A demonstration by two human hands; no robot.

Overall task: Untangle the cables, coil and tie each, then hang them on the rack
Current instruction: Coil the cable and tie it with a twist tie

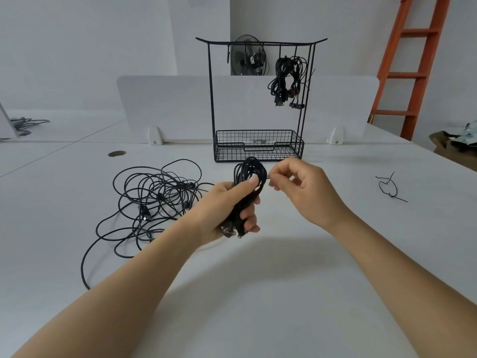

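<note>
Rack (pixel 260 99) behind held coil (pixel 249 174), tangled cables (pixel 154 200) left on table (pixel 258 293), tie (pixel 388 187) right

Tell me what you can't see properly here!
All in the head view:
1. The left hand covers the middle of the coil and much of its plugs.
2. Whatever the right hand pinches is too small to tell.
3. The tangle overlaps itself, so its cable count is unclear.
4. The divider hides the lower part of the fan.
5. The top edge cuts off the ladder.

No legible text or labels.
</note>
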